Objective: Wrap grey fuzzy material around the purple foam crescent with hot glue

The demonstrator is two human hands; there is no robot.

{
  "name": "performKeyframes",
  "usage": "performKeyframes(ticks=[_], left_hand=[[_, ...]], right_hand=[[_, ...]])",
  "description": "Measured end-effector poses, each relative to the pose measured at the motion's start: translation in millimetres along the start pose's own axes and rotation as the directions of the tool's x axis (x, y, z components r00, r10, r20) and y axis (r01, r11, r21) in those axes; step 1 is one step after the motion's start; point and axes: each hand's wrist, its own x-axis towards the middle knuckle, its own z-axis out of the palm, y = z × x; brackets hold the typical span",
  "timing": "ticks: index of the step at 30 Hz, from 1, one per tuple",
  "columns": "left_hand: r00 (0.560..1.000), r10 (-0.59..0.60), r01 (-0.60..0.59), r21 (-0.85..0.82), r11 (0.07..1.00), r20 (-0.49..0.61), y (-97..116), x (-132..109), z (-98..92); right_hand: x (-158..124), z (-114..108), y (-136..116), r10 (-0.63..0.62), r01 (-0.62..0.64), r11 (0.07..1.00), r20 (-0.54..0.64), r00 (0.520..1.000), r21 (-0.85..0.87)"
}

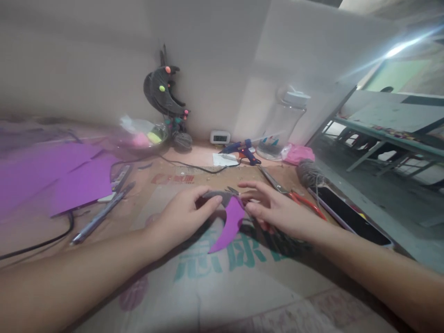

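Note:
My left hand (187, 208) is closed, its thumb and fingers pinching a dark grey curved piece (225, 198) that looks like felt. A purple crescent-shaped sheet (229, 223) hangs from the grey piece, its pointed tip toward me. Beside its right edge, my right hand (270, 206) is bent, with thumb and fingers around what look like small scissors. Their pointed metal tips (232, 190) show just beyond the grey piece; the handles are mostly hidden under the hand and blurred. Both hands are over the printed cardboard work surface (215, 286).
Red-handled scissors (280, 187), a phone (352, 215) and grey yarn (310, 173) lie at right. Behind are a glue gun (244, 150), a small digital clock (220, 137) and a clear bottle (286, 122). Purple sheets (83, 178) and a pen (102, 215) lie left; a decorated grey moon (157, 90) is against the wall.

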Motion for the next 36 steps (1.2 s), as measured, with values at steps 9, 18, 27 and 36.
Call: performKeyframes(ticks=[9, 18, 27, 36], left_hand=[[1.0, -0.022, 0.022, 0.02, 1.0, -0.001, -6, 0, -0.8], [0.99, 0.005, -0.008, 0.021, 1.0, 0.141, -8, 2, -1.7], [0.991, -0.007, 0.014, -0.054, 0.998, 0.13, -8, 2, 0.4], [0.994, -0.02, 0.028, -0.074, 0.997, 0.11, -8, 1, -0.1]], right_hand=[[2, 11, 12, -0.28, 0.252, 0.955, -0.189, 0.941, -0.158], [0, 10, 13, -0.502, 0.339, 0.793, -0.228, 0.834, -0.507], [-5, 9, 11, -0.413, 0.342, 0.882, -0.179, 0.893, -0.325], [-1, 16, 8, -0.085, 0.085, 0.985, -0.003, 0.996, 0.153]])
